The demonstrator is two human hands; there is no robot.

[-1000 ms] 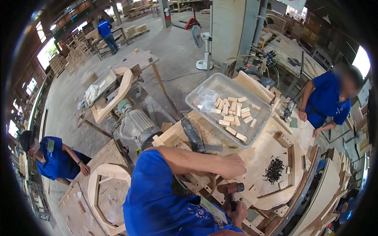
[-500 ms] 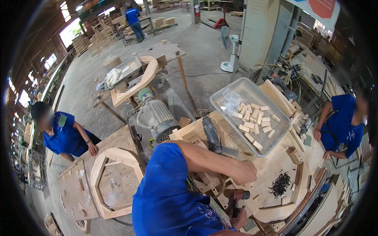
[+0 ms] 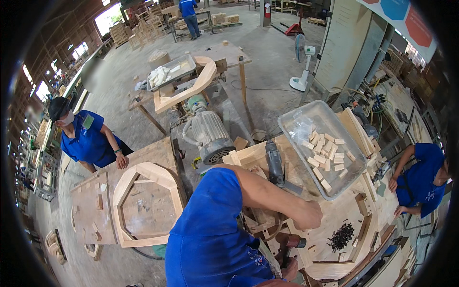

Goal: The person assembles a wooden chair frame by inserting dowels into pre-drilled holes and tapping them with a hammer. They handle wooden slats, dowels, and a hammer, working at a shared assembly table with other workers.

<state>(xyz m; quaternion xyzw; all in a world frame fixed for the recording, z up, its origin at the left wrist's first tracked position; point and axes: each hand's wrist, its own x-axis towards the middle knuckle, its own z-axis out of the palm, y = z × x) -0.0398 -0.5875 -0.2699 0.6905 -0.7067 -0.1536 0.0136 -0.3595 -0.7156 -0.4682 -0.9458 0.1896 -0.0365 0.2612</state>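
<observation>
My left hand (image 3: pixel 308 216) is closed into a fist above the pale wooden worktop, left of a pile of small black screws (image 3: pixel 341 237). Whatever its fingers may hold is hidden. Close below, my right hand (image 3: pixel 289 271) grips a power drill (image 3: pixel 292 242) with a red-and-black front end, its handle partly covered by my fingers and sleeve. Around the drill lie wooden frame pieces, partly behind my left arm (image 3: pixel 272 196). Angled wooden segments (image 3: pixel 369 229) form a border around the screws.
Beyond my left arm lie a grey power tool (image 3: pixel 274 165) and a plastic tray (image 3: pixel 286 125) of wooden blocks. A large motor (image 3: pixel 210 134) stands farther back. On the left table rests a polygonal wooden frame (image 3: pixel 119 201). Co-workers stand at left (image 3: pixel 93 138) and right (image 3: pixel 420 179).
The whole view has shifted, so the background sits farther right and lower. My left fist and the drill in my right hand stay at nearly the same place over the work.
</observation>
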